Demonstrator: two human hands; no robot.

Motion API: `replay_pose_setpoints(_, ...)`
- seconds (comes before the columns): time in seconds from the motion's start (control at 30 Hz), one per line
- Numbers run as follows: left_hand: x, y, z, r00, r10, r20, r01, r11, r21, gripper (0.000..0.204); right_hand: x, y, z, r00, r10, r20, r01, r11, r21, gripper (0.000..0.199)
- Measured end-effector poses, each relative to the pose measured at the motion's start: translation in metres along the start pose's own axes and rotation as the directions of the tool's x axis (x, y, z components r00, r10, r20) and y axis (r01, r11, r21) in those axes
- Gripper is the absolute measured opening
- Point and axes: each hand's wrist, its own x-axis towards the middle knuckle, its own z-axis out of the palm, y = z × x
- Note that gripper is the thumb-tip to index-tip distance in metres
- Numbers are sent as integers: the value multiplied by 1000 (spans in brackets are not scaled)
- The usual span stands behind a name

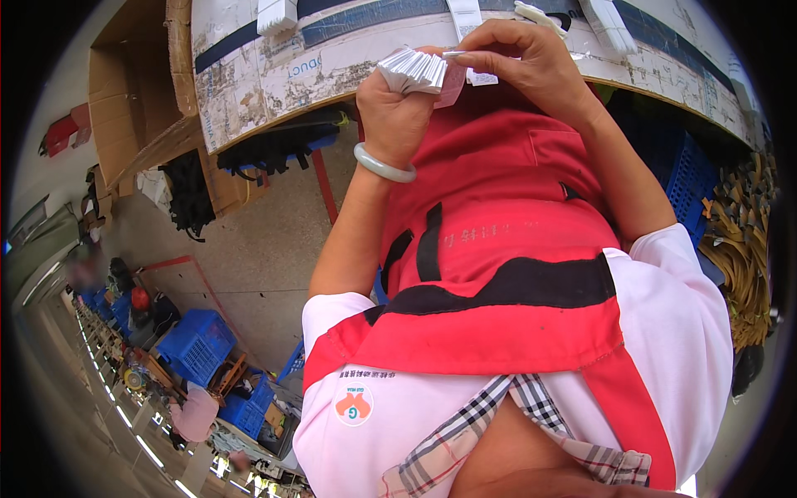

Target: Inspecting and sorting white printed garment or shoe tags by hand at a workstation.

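Note:
My left hand (392, 120) is closed around a fanned stack of thin white labels (413, 71), their edges facing up. A pale bangle (383, 163) circles that wrist. Just right of the stack, my right hand (527, 60) pinches the end of a thin white label (453, 55) between thumb and forefinger. A translucent pinkish piece (451, 86) hangs beside the stack; what it is I cannot make out. Next to it a small printed white tag (481, 78) shows at the table edge, below my right fingers.
A worn white table (257, 104) runs ahead of me, with bundles of white strips (608, 26) on it. An open cardboard box (137, 91) stands at the left. Blue crates (197, 344) sit farther back, near another person (196, 412). Brown straps (739, 249) hang at the right.

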Motion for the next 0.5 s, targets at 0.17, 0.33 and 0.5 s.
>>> replay_pose_setpoints(0.17,-2,2,1,997,-79,-23,77,994,-75,24,-3,9,3,999,35,-5,-34,998,48,17)
replay_pose_setpoints(0.33,-3,-3,0,997,-77,-17,75,992,-99,18,-6,3,4,999,-9,-43,9,1000,2,21)
replay_pose_setpoints(0.5,-1,10,-2,940,-330,80,339,929,-148,16,-3,-14,-12,964,140,227,-181,968,173,16)
